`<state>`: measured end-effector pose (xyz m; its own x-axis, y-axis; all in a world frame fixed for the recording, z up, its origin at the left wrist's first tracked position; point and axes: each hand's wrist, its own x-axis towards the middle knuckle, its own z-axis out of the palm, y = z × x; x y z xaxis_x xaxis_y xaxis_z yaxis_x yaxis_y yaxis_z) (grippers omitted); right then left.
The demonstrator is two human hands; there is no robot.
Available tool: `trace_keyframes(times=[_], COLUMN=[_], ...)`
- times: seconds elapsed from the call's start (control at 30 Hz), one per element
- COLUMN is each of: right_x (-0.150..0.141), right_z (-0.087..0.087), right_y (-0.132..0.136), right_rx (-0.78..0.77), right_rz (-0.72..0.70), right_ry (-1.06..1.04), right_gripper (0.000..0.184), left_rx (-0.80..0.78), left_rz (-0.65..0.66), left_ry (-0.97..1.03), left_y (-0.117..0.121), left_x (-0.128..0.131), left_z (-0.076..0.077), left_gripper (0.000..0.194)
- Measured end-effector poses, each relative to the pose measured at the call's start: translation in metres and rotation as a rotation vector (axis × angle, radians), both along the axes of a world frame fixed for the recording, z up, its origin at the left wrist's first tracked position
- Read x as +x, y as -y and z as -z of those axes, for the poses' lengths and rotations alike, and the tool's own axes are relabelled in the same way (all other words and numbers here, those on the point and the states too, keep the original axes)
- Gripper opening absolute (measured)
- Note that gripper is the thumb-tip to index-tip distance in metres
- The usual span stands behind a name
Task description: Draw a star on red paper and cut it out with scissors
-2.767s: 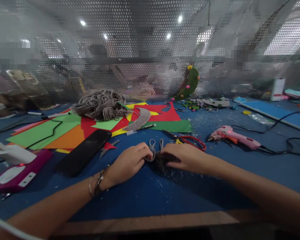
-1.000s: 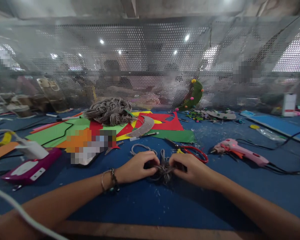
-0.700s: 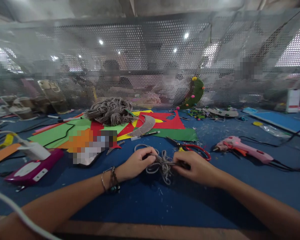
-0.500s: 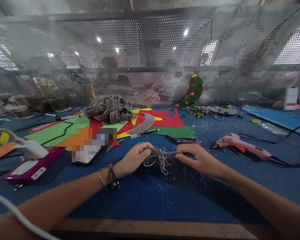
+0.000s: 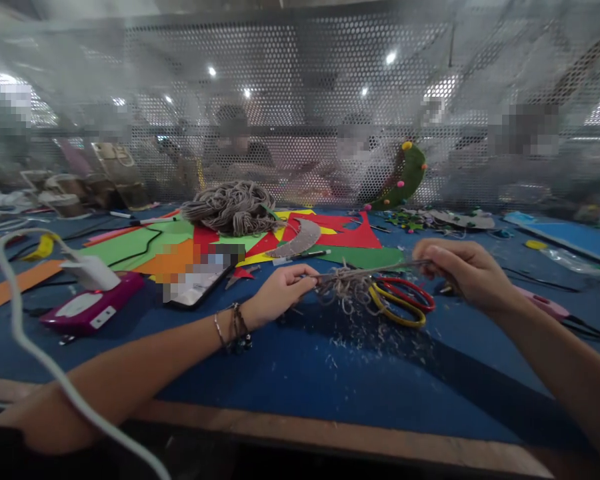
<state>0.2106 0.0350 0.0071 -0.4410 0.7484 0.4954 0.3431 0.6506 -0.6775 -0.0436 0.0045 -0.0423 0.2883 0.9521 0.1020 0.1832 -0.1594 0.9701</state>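
Note:
A length of grey-brown yarn [image 5: 355,283] is stretched level above the blue table [image 5: 290,373], with a tangle of loops hanging from its middle. My left hand [image 5: 280,293] pinches the yarn's left end, fingers closed. My right hand [image 5: 463,270] is raised to the right and pinches the other end. Just under the tangle lie scissors with red and yellow handles [image 5: 403,303]. Small yarn clippings litter the table below the tangle.
A heap of grey yarn [image 5: 233,208] rests on coloured paper sheets [image 5: 145,250] at the back. A phone [image 5: 200,280], a magenta device [image 5: 93,310] with a white cable, a pink glue gun [image 5: 545,303] and a green crescent decoration [image 5: 405,175] surround the hands. People sit behind a perforated screen.
My hands rose from the table and pulled apart, the right one moving up and right. The bunched yarn stretched into a taut line. The scissors came into view beneath it.

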Motion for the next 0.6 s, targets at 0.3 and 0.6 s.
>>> trace_keyframes(times=[0.3, 0.6], right_x=[-0.027, -0.022], right_z=[0.006, 0.006], right_y=[0.025, 0.02], right_rx=[-0.29, -0.36], right_rz=[-0.175, -0.09], right_ry=[-0.422, -0.484], right_gripper=[0.033, 0.035], left_rx=[0.021, 0.036], left_rz=[-0.042, -0.011], left_ry=[-0.009, -0.04], left_y=[-0.004, -0.005], left_x=[-0.002, -0.002], left_z=[0.001, 0.003], left_gripper=[0.009, 0.011])
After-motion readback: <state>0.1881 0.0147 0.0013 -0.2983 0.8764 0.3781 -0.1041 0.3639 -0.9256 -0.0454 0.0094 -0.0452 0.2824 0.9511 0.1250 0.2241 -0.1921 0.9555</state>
